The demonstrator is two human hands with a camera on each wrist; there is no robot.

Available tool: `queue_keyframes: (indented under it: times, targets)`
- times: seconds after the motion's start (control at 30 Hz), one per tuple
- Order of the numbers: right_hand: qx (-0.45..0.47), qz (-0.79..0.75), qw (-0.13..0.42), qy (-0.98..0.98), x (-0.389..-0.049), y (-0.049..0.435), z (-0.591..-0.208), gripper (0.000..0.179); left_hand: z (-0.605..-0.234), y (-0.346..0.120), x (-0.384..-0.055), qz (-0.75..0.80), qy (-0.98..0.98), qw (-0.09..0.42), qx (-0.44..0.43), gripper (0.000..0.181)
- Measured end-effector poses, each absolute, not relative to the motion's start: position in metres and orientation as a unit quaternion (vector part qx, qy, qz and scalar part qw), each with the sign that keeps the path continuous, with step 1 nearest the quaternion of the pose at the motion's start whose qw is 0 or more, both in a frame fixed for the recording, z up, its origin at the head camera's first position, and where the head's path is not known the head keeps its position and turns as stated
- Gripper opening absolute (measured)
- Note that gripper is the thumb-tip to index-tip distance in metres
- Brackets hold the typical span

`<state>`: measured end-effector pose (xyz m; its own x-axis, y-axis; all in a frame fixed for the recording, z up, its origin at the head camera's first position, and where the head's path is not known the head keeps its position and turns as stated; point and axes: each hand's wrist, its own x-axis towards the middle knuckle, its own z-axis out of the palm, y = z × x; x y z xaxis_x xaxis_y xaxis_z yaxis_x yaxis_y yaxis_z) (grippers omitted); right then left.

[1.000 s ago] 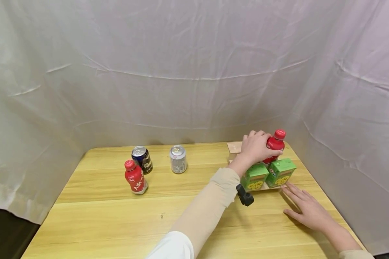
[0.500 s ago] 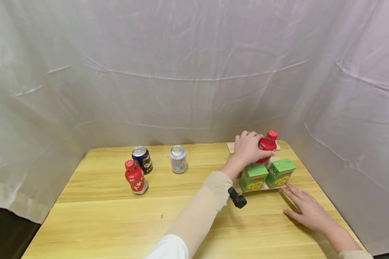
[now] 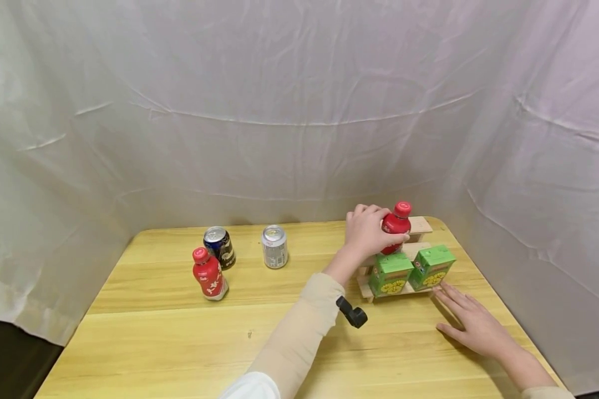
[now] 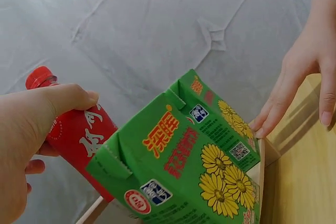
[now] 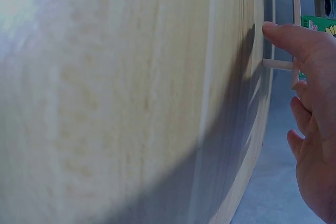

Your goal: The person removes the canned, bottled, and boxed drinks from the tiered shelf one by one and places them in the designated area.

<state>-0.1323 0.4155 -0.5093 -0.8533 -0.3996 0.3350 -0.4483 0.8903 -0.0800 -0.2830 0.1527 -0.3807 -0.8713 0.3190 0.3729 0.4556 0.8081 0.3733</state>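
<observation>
My left hand [image 3: 368, 233] grips a red drink bottle [image 3: 396, 225] around its side, thumb in front. The bottle stands upright behind two green drink cartons, over the middle of a stepped wooden rack [image 3: 419, 225]. Those cartons, the left one [image 3: 391, 275] and the right one [image 3: 433, 267], sit side by side on the lowest front step. In the left wrist view, the left carton [image 4: 178, 166] hides the lower part of the red bottle [image 4: 86, 135]. My right hand [image 3: 474, 321] has its fingers extended, fingertips at the rack's front right corner; it holds nothing.
Farther left on the wooden table [image 3: 179, 343] stand a second red bottle [image 3: 209, 275], a dark blue can [image 3: 219, 247] and a silver can [image 3: 274, 247]. A pale grey cloth [image 3: 299, 138] hangs behind the table and along its sides.
My left hand has moved left with the red bottle, from behind the right carton to behind the left one. The rack's right side now shows. The right hand stays put.
</observation>
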Motion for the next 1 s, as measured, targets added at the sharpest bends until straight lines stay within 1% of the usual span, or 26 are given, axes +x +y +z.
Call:
queue_keyframes:
  times: [0.3,0.7,1.0]
  targets:
    - [0.215,0.078,0.146,-0.963,-0.132,0.413,-0.51,0.076,-0.382,0.126,-0.274,-0.25,-0.935,0.168,-0.189,0.067]
    - [0.214,0.077,0.148,-0.962,-0.128,0.412,-0.508,0.076,-0.384,0.097,-0.261,-0.286,-0.924,0.192,-0.164,0.067]
    - [0.218,0.079,0.156,-0.96,-0.13,0.412,-0.507,0.076,-0.388,0.078,-0.252,-0.301,-0.916,0.209,-0.161,0.066]
